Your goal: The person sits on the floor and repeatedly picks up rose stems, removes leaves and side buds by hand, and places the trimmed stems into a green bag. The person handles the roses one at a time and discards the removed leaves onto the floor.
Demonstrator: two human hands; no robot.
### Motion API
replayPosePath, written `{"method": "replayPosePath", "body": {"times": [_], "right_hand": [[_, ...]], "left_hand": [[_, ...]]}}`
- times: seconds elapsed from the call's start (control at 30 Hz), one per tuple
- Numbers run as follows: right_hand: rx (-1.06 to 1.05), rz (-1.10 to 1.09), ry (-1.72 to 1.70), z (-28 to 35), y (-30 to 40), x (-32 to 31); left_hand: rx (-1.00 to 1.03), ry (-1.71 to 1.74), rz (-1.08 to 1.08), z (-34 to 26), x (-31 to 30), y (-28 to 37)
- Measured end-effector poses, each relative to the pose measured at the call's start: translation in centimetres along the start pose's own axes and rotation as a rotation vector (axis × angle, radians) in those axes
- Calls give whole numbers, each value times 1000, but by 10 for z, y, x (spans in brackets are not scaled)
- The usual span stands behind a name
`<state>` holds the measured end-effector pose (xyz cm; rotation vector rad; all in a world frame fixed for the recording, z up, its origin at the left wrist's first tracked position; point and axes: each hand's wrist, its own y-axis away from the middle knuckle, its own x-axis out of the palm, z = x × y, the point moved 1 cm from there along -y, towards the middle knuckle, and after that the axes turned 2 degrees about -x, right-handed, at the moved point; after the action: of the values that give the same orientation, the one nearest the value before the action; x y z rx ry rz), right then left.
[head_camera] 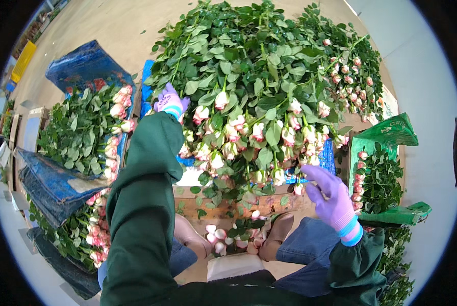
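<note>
A large heap of cut roses [251,69] with green leaves and white-and-pink blooms [232,132] lies before me on a blue cover [147,76]. My left hand [170,101], in a purple glove, reaches to the heap's left edge, against leaves; its fingertips are partly among them, and whether it grips a stem cannot be told. My right hand [326,193], gloved alike, hovers at the heap's lower right with fingers spread and holding nothing. A single rose bloom [299,189] hangs just left of its fingers.
On the left, rose bunches [79,130] lie in rows between blue wraps [90,65]. A green wrap [389,132] borders more roses [381,179] on the right. Fallen petals [220,239] lie between my shoes, near a wooden board [228,204].
</note>
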<state>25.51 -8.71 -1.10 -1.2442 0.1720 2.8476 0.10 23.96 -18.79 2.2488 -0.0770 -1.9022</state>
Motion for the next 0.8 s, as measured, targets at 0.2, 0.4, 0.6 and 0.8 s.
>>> {"method": "replayPosePath", "body": {"times": [0.2, 0.4, 0.6, 0.8], "right_hand": [[-141, -49, 119, -12, -1, 3], [-234, -36, 154, -4, 2, 0], [-208, -85, 160, -11, 20, -1], [-263, -138, 59, 4, 19, -6]], "left_hand": [[-65, -188, 112, -28, -29, -1], [202, 417, 237, 2, -48, -30], [140, 1570, 770, -5, -160, 57], [285, 1688, 1097, -7, -127, 103]]}}
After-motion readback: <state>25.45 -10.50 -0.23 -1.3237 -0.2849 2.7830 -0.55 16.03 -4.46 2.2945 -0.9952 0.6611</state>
